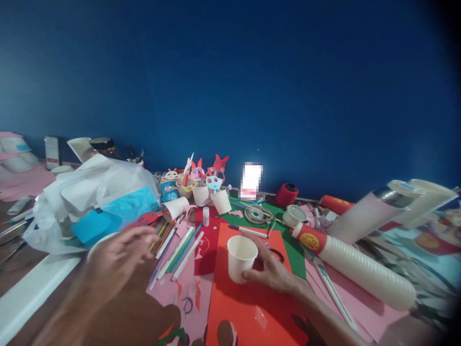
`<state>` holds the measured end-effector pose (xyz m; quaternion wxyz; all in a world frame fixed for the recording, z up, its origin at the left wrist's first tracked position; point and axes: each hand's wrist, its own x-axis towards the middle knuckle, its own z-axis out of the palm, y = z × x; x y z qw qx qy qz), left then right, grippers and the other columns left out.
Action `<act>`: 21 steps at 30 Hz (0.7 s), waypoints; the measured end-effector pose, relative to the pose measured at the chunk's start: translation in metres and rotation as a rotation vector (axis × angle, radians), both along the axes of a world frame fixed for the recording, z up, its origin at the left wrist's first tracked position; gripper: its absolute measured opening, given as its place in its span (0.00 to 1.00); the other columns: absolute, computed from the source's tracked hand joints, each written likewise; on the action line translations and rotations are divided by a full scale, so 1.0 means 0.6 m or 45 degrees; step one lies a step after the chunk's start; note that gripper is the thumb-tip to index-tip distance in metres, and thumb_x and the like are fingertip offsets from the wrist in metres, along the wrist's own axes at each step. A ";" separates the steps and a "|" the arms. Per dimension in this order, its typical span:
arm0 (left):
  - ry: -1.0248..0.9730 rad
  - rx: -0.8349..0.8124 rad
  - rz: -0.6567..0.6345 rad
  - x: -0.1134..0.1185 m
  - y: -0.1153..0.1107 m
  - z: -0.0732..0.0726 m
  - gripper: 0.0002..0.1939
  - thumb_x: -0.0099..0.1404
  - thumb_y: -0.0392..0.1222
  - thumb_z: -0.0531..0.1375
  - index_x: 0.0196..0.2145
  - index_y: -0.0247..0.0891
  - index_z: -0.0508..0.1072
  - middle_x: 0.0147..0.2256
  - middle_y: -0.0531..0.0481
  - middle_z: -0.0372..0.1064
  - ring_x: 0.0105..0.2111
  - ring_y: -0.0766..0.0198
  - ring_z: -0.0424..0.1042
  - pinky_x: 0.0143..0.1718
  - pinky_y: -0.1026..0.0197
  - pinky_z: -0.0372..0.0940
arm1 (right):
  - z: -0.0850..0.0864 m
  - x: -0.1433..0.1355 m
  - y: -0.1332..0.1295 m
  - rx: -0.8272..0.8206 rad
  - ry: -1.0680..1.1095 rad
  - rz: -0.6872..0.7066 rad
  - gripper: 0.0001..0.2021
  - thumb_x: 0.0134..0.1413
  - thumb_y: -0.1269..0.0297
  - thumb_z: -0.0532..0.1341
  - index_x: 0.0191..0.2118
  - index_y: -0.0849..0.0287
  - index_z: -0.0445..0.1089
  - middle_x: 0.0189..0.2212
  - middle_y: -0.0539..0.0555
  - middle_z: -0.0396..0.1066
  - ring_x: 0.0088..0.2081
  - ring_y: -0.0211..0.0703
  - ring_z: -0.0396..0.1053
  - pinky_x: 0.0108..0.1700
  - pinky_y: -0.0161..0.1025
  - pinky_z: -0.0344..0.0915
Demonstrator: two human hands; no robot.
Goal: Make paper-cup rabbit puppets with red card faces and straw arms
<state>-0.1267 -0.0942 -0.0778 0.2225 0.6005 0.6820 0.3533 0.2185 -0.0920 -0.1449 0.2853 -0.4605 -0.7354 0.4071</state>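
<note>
My right hand (275,274) holds a white paper cup (240,262), thumb on its near side and fingers behind the rim. The cup is upright over a red-orange paper sheet (252,317). Beyond it lies a marker (248,231), and the dark handles of scissors (276,255) show by my fingers. My left hand (120,252) hovers at the left, blurred, its fingers loosely extended with nothing visible in them. A white rounded rim (99,245) shows partly behind it. Coloured pens (180,250) lie on pink paper to the right of my left hand.
Paper cups with cut-paper animal faces (213,182) stand at the back. A plastic bag (97,192) fills the left. To the right lie a long stack of paper cups (367,269), a tilted flask (370,216), a coiled cable (258,215) and a tape roll (295,215).
</note>
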 end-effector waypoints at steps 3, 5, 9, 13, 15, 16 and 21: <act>-0.476 -0.157 -0.162 0.065 0.029 -0.045 0.26 0.56 0.54 0.54 0.46 0.32 0.65 0.23 0.50 0.70 0.20 0.64 0.69 0.22 0.62 0.65 | 0.008 -0.001 -0.004 -0.006 -0.015 0.011 0.44 0.42 0.64 0.64 0.62 0.57 0.40 0.58 0.60 0.50 0.58 0.53 0.50 0.58 0.49 0.47; -0.623 -0.134 -0.058 0.076 0.055 -0.074 0.27 0.56 0.50 0.56 0.50 0.34 0.61 0.28 0.48 0.71 0.25 0.62 0.72 0.25 0.62 0.67 | 0.015 -0.001 -0.008 -0.009 -0.028 0.023 0.43 0.42 0.64 0.64 0.62 0.56 0.41 0.59 0.60 0.49 0.58 0.54 0.49 0.58 0.49 0.47; -0.719 -0.069 0.008 0.062 0.092 -0.090 0.25 0.56 0.42 0.59 0.50 0.35 0.61 0.32 0.46 0.71 0.32 0.61 0.73 0.26 0.65 0.68 | 0.022 -0.004 -0.011 -0.025 -0.041 0.040 0.42 0.43 0.63 0.64 0.62 0.56 0.41 0.59 0.59 0.51 0.58 0.53 0.50 0.58 0.49 0.47; -0.944 -0.147 0.092 0.066 0.109 -0.071 0.19 0.56 0.34 0.59 0.46 0.31 0.64 0.28 0.46 0.71 0.27 0.62 0.73 0.24 0.64 0.69 | 0.018 -0.004 -0.012 -0.024 -0.032 0.039 0.44 0.42 0.62 0.64 0.62 0.57 0.41 0.58 0.60 0.52 0.57 0.53 0.52 0.57 0.47 0.49; -1.032 -0.137 0.115 0.075 0.115 -0.061 0.17 0.56 0.32 0.59 0.44 0.30 0.64 0.28 0.46 0.71 0.27 0.62 0.74 0.26 0.64 0.70 | 0.018 -0.003 -0.012 -0.039 -0.050 0.038 0.44 0.41 0.62 0.64 0.62 0.57 0.41 0.58 0.60 0.52 0.57 0.52 0.52 0.57 0.46 0.49; -1.061 -0.128 0.117 0.079 0.117 -0.057 0.16 0.56 0.31 0.58 0.43 0.30 0.64 0.29 0.45 0.71 0.28 0.61 0.74 0.28 0.63 0.70 | 0.018 -0.002 -0.012 -0.056 -0.066 0.034 0.44 0.41 0.63 0.64 0.62 0.57 0.41 0.58 0.60 0.52 0.57 0.52 0.52 0.57 0.46 0.49; -1.163 -0.108 0.086 0.077 0.116 -0.048 0.17 0.53 0.32 0.61 0.42 0.30 0.65 0.36 0.40 0.72 0.38 0.55 0.73 0.35 0.60 0.70 | 0.025 -0.003 -0.014 -0.135 -0.114 0.030 0.43 0.40 0.65 0.64 0.62 0.57 0.43 0.56 0.59 0.56 0.57 0.52 0.52 0.57 0.46 0.49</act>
